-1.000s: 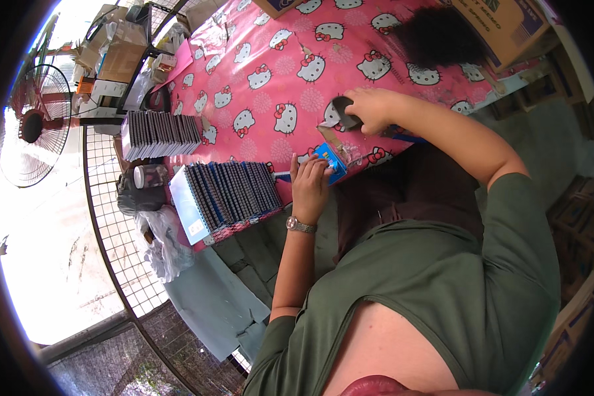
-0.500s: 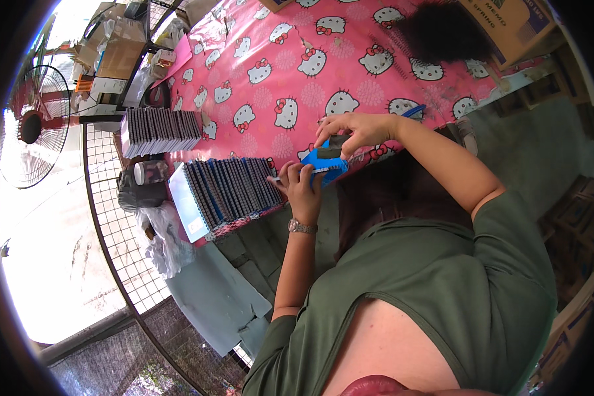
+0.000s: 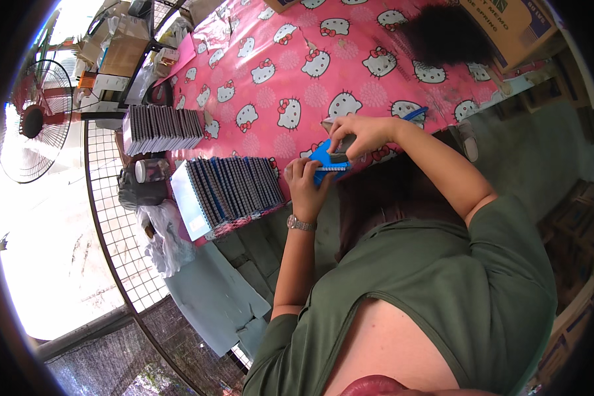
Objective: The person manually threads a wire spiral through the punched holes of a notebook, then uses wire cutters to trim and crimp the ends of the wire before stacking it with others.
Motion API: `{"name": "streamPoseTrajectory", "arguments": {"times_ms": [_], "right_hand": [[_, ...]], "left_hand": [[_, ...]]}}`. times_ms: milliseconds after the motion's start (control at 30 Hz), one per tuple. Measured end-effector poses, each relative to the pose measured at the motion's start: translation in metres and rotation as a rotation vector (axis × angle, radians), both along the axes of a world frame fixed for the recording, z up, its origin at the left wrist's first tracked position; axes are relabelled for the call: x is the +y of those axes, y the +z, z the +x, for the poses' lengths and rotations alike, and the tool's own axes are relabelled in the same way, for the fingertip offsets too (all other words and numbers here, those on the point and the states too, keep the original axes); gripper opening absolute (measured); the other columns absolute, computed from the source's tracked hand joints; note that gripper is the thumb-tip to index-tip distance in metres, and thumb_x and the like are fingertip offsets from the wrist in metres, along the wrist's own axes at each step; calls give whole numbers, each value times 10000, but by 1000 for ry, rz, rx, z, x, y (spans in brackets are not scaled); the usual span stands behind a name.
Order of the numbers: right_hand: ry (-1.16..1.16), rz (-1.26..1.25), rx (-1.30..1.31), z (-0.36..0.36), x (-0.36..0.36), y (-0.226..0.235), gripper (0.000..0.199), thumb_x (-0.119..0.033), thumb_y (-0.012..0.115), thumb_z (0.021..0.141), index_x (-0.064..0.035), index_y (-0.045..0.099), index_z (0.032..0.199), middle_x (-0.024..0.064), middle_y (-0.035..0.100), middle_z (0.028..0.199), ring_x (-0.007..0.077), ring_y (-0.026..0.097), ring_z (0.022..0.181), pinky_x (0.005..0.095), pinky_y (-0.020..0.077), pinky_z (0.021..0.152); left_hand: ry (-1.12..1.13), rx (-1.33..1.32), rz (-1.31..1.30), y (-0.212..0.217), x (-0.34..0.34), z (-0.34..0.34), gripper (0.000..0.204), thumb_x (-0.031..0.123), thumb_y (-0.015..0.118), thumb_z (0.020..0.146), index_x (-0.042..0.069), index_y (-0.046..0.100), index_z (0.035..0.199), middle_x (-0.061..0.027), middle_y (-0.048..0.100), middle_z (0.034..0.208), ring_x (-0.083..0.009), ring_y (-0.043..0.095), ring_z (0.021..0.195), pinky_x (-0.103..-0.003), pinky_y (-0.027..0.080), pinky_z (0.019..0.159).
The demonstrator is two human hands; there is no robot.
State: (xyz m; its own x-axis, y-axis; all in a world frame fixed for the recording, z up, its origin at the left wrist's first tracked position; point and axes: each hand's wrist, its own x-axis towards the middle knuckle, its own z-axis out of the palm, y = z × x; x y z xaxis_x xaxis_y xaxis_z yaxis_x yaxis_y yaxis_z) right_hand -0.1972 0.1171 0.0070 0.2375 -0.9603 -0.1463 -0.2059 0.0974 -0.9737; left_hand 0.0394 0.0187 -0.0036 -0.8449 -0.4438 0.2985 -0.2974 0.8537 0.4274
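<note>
The small blue booklet with a white toothed edge (image 3: pixel 323 157) is at the near edge of the surface (image 3: pixel 265 99), under both hands, so the piece in hand looks unfinished. The left hand (image 3: pixel 305 179) grasps its left side; the right hand (image 3: pixel 363 137) pinches a dark grey flat-sided block (image 3: pixel 343 146) against it (what the block is, I cannot tell). What seems done stands leftward: a front row of dark spiral-bound notebooks with a pale blue end cover (image 3: pixel 234 191) and a shorter grey spiral-bound row (image 3: pixel 164 130) behind. How many are left does not show. Of the containers, the clear jar with a white lid (image 3: pixel 153 171) holds something dark, the translucent white plastic bag (image 3: pixel 166 245) something brown; the brown cardboard carton's (image 3: pixel 511 30) inside is hidden.
</note>
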Motion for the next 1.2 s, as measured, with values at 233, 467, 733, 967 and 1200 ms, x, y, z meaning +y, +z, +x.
{"name": "streamPoseTrajectory", "arguments": {"times_ms": [233,467,733,967,1200], "right_hand": [[-13,23,-417,4,-15,2,506,-212,728,725,-84,691,1213,108,549,1245,235,531,1173,331,430,1004],[148,-45,-795,11,-21,3,528,-174,730,721,-48,672,1230,92,605,1216,202,560,1129,333,444,988],[93,6,-321,6,-17,6,498,-187,725,729,-73,686,1212,103,579,1262,200,559,1126,341,446,965],[48,82,-229,13,-31,0,496,-167,760,683,-48,709,1163,94,547,1289,232,516,1222,362,386,1065],[72,71,-272,15,-40,3,472,-199,741,712,-46,710,1158,75,588,1245,195,533,1166,341,415,1000]], "left_hand": [[40,103,113,8,-22,16,288,51,757,781,43,627,1038,-141,591,1106,-337,560,1063,-428,462,910],[69,73,329,-1,-18,16,252,39,744,808,18,614,1023,-124,594,1028,-288,617,933,-378,510,790],[-60,54,353,2,-21,11,282,34,729,828,-10,592,1071,-118,596,1012,-241,617,910,-331,492,802],[-90,46,439,-2,-28,13,313,18,730,818,-1,577,1090,-119,606,1041,-259,623,925,-343,500,802],[-48,38,616,-13,-34,16,318,-17,714,856,5,566,1137,-54,653,998,-125,614,951,-276,491,837]]}}
